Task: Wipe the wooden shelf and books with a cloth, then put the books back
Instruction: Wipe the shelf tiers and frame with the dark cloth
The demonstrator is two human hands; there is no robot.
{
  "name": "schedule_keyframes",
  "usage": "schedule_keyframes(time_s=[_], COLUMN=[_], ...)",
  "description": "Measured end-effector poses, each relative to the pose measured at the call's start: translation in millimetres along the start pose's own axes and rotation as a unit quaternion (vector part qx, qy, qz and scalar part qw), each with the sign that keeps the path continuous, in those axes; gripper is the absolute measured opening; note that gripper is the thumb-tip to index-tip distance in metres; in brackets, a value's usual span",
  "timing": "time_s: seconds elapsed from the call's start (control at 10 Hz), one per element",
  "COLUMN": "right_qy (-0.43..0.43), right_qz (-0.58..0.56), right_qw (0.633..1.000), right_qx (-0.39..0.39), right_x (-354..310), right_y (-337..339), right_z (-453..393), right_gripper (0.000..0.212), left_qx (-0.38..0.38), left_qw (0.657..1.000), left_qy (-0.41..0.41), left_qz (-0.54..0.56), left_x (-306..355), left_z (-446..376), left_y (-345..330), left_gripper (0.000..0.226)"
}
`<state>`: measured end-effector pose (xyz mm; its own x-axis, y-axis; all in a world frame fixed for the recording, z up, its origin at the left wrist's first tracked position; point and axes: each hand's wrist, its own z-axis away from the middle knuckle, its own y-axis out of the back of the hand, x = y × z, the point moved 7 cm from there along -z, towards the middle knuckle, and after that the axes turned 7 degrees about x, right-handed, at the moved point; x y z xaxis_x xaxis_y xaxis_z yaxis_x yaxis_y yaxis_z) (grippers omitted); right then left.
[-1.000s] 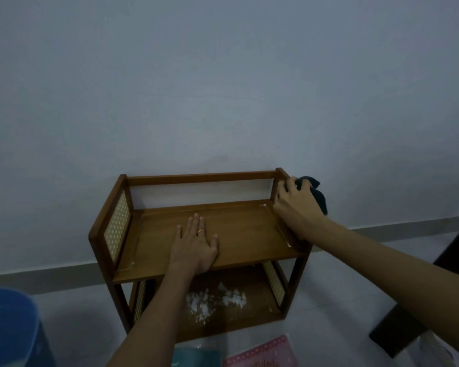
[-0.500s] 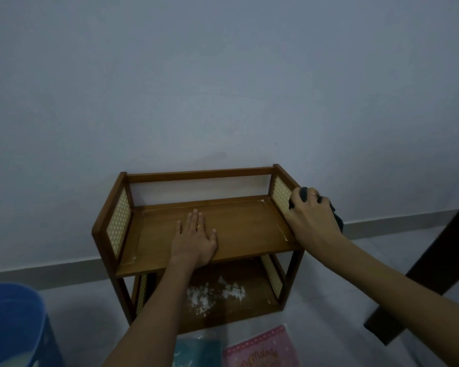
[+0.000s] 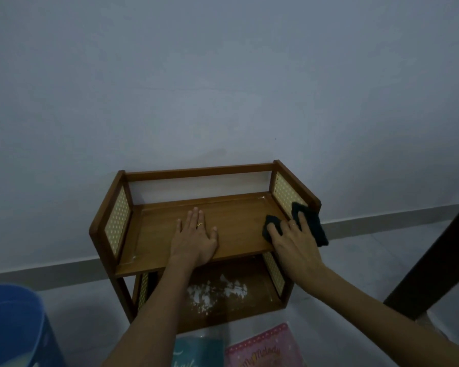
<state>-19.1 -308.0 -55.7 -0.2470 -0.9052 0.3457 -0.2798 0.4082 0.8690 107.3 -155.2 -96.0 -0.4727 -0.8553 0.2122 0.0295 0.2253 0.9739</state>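
Note:
A small two-tier wooden shelf (image 3: pixel 239 207) with dotted yellow side panels stands against the wall. My left hand (image 3: pixel 195 239) lies flat on the upper board, fingers straight. My right hand (image 3: pixel 293 242) presses a dark cloth (image 3: pixel 312 225) over the front end of the shelf's right side panel, fingers spread on the cloth. White powder (image 3: pixel 215 291) is smeared on the lower board. On the floor in front lie a teal book (image 3: pixel 196 353) and a pink book (image 3: pixel 263 348), both cut off by the frame's bottom edge.
A blue bucket (image 3: pixel 13 329) stands at the lower left. A dark slanted furniture leg (image 3: pixel 435 260) crosses the right side. The pale tiled floor (image 3: pixel 355 260) runs to a grey skirting along the plain wall.
My right hand has slid the cloth forward along the right side panel, from its back top corner to its front end. My left hand stays flat on the upper board.

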Motion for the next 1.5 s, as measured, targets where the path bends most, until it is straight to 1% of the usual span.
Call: schedule_keyframes(time_s=[0.1, 0.2, 0.3, 0.4, 0.5, 0.7, 1.0, 1.1, 1.2, 1.3, 1.4, 1.5], right_qy=[-0.05, -0.096, -0.102, -0.09, -0.082, -0.036, -0.092, -0.089, -0.083, -0.117, -0.171, -0.235], right_qz=[-0.117, -0.159, -0.172, -0.189, -0.205, -0.214, -0.224, -0.223, -0.23, -0.23, -0.245, -0.265], right_qw=[0.992, 0.982, 0.978, 0.976, 0.974, 0.976, 0.97, 0.969, 0.969, 0.966, 0.951, 0.929], right_qx=[-0.017, -0.04, -0.059, -0.053, -0.049, -0.028, -0.036, -0.053, -0.047, -0.012, 0.078, 0.109], right_x=[-7.7, -7.0, -6.4, -5.7, -1.7, 2.3, -2.0, 1.0, 1.1, -2.6, -11.4, -24.0], right_y=[-15.9, -33.8, -50.4, -60.6, -62.4, -38.3, -12.0, -17.9, -28.7, -30.6, -23.7, -20.6], right_z=[-17.9, -51.3, -86.1, -111.2, -118.0, -87.6, -9.5, -20.0, -36.3, -28.1, -2.5, 8.1], right_gripper=[0.059, 0.055, 0.057, 0.059, 0.06, 0.044, 0.044, 0.041, 0.046, 0.054, 0.054, 0.051], left_qx=[-0.001, 0.001, 0.003, 0.004, 0.005, 0.007, 0.007, 0.006, 0.004, 0.006, 0.013, 0.021], left_qw=[1.0, 1.0, 1.0, 1.0, 1.0, 1.0, 1.0, 1.0, 1.0, 1.0, 1.0, 0.999], left_qy=[-0.003, -0.004, -0.007, -0.005, -0.01, -0.003, -0.004, -0.003, -0.001, 0.002, -0.001, 0.0], left_qz=[0.0, 0.001, 0.003, 0.005, 0.002, 0.001, 0.0, 0.002, 0.005, 0.011, 0.017, 0.035], left_x=[-0.1, -0.2, 0.2, -1.1, -0.2, -1.7, -0.7, -0.8, -0.1, -0.5, -0.5, -0.4], left_z=[0.6, 0.1, 0.4, -0.5, -0.3, 0.1, 2.1, 0.4, 0.2, 1.5, 1.8, 3.9], left_y=[-0.6, -0.5, -0.8, -1.8, -1.4, -1.9, -0.8, -1.3, -1.4, -0.5, 0.2, 2.0], left_gripper=[0.066, 0.065, 0.065, 0.065, 0.065, 0.065, 0.066, 0.066, 0.066, 0.066, 0.067, 0.064])
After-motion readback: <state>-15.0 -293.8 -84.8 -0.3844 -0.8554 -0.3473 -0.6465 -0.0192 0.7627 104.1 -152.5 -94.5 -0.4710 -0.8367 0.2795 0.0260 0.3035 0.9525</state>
